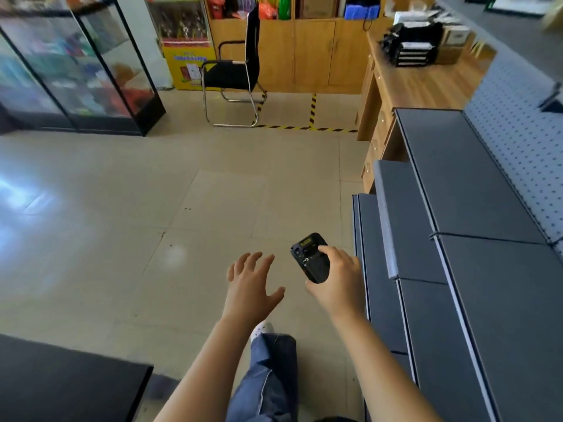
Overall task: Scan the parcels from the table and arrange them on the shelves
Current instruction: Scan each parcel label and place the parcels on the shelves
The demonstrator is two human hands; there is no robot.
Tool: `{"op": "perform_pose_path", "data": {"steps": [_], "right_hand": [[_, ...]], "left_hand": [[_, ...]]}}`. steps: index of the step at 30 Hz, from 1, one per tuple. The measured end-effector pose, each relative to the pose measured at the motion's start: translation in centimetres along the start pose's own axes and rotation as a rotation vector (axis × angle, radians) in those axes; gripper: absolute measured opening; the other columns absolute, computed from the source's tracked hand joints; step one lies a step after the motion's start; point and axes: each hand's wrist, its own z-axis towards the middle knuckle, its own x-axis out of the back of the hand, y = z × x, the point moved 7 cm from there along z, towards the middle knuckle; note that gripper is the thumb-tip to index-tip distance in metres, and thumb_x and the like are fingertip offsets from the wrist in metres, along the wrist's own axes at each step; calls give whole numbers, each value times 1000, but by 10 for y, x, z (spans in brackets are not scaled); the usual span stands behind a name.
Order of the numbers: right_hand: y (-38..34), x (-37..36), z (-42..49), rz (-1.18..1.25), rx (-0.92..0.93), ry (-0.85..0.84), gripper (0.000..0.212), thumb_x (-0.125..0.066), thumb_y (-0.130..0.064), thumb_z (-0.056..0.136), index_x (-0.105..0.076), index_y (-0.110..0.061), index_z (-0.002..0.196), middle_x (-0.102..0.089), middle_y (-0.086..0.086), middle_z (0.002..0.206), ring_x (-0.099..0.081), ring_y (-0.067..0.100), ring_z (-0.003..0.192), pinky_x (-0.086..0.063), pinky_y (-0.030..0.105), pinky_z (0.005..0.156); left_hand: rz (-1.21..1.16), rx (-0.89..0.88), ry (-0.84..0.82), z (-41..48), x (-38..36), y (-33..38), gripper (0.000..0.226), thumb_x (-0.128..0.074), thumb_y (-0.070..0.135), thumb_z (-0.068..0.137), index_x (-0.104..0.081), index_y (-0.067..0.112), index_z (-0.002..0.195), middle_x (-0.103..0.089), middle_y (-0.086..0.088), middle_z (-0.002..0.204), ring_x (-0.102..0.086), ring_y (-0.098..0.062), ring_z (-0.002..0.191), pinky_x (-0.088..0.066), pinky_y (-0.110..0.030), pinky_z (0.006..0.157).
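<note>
My right hand (336, 278) grips a black handheld scanner (311, 257), held over the floor just left of the grey shelves (463, 184). Beside it, my left hand (253, 281) hovers with fingers spread and holds nothing. The grey shelf tiers run along the right side and carry nothing that I can see. A dark table corner (70, 379) shows at the bottom left. No parcel is in view.
A black chair (234, 71) stands ahead by wooden cabinets (304, 50). A wooden desk (426, 83) with black paper trays (414, 44) sits at the back right. Glass display cases (79, 68) line the left. Yellow-black floor tape (304, 127) marks the tiles. My leg and shoe (268, 370) show below.
</note>
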Motion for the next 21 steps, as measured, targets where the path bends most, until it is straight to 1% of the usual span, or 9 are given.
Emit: {"op": "perform_pose_path", "data": {"steps": [3,7,11,16,21], "right_hand": [[-8,-21,69,-7,5,17,68,-82,-22,63,-57,-20,126,-62,-3,118,-48,23,103,-49,33,76],[-23,-33,161,19,-68,61,65,-80,-19,63,-58,-20,125,-62,-4,114,-46,22,100,-43,29,69],[-29,-47,232,56,-126,94,65,-81,-17,65,-57,-20,125,-62,-3,116,-46,23,102,-47,32,70],[-21,-59,309,33,-164,93,67,-82,-17,66,-56,-21,127,-61,-4,117,-46,22,106,-47,29,70],[-1,-67,415,44,-161,116,67,-82,-17,66,-56,-21,128,-61,-4,116,-45,21,106,-44,28,70]], "left_hand": [[-40,-32,17,83,10,-12,72,-57,54,87,-30,28,148,-29,1,153,-13,-23,144,-11,-38,115],[-77,-89,36,190,38,-23,71,-60,51,86,-33,26,147,-34,1,150,-17,-22,142,-17,-38,115],[-93,-118,42,278,56,-26,70,-60,49,87,-33,26,147,-34,2,149,-17,-20,141,-18,-37,114],[-139,-164,-12,362,49,-16,70,-61,49,86,-34,26,147,-36,3,147,-18,-18,140,-19,-36,113],[-182,-167,10,465,41,8,70,-62,49,86,-35,27,146,-37,3,147,-21,-17,139,-19,-35,112]]}}
